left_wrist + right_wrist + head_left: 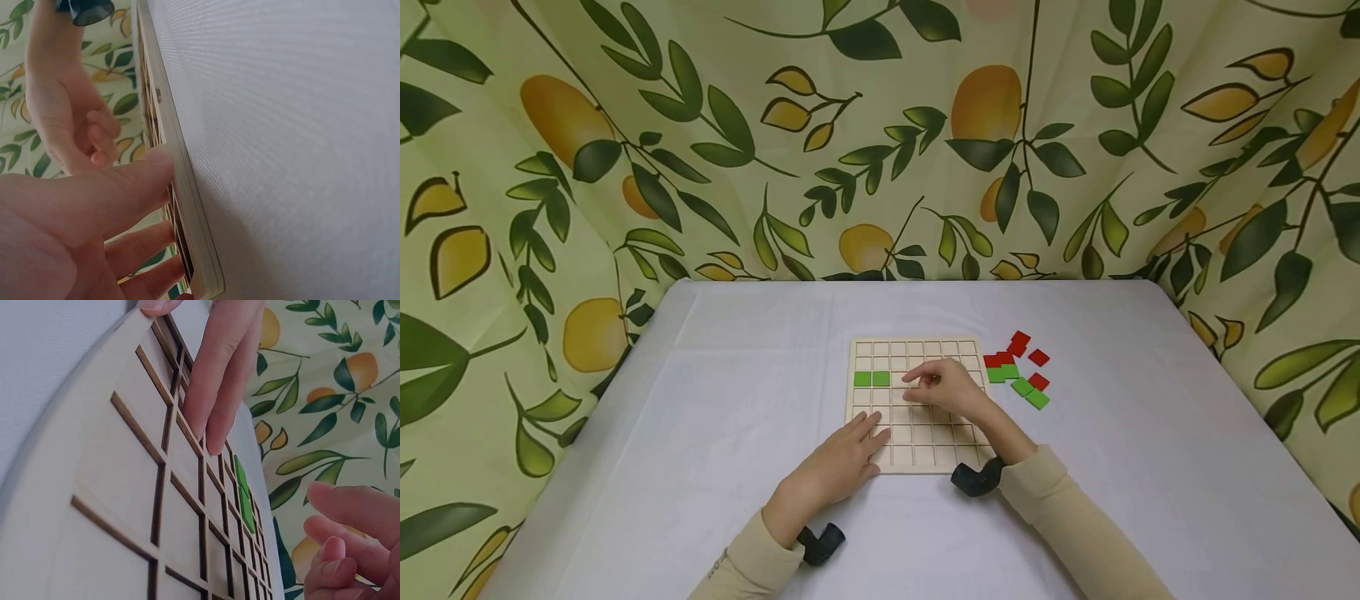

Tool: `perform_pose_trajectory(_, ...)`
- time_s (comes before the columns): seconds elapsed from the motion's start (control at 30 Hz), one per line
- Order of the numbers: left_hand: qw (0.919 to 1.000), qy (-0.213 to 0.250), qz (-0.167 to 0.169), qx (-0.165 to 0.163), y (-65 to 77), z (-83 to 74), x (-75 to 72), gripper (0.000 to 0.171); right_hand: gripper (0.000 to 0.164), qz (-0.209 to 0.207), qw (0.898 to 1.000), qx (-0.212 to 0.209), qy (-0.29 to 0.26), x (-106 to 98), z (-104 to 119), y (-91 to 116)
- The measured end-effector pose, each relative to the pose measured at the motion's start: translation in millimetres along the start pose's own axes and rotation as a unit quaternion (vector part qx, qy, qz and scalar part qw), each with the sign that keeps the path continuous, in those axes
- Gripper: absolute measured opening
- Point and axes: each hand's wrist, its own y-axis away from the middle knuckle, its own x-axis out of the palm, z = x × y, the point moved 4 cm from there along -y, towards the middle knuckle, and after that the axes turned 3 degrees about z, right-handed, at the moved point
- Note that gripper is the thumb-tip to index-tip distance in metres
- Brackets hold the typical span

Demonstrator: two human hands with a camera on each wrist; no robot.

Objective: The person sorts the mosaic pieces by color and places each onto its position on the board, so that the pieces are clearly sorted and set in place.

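A square wooden grid board (922,456) lies on the table. Two green square tiles (872,379) sit side by side in its third row from the back, at the left end. My left hand (838,462) rests on the board's near left corner, fingers spread over the cells and its thumb (156,164) against the near edge. Over the middle of the board is my right hand (947,387), just right of the green tiles. Its thumb and index finger are apart with nothing between them; the other fingers (334,562) are loosely bent.
Beside the board's right edge lies a loose scatter of red tiles (1039,357) and green tiles (1037,399), some overlapping. A white cloth (760,358) covers the table. Behind it hangs a leaf-and-fruit patterned curtain (895,83).
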Motion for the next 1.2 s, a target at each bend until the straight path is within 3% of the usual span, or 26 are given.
perform_pose_trajectory(0.43, 1.0, 0.002, 0.001, -0.003, -0.2, -1.9, 0.8, 0.048, 0.024, -0.007, 0.999, 0.035, -0.021, -9.2, -10.7, 21.7)
perform_pose_trajectory(0.77, 1.0, 0.008, 0.004, -0.003, 0.7, -2.4, 1.1, 0.049, 0.029, -0.03, 0.997, 0.053, -0.05, -26.3, -22.2, 42.9)
perform_pose_trajectory(1.2, 0.9997, 0.023, -0.001, -0.005, 2.1, 0.3, 2.0, 0.049, 0.032, -0.067, 0.994, 0.074, -0.045, -47.1, -39.3, 62.3)
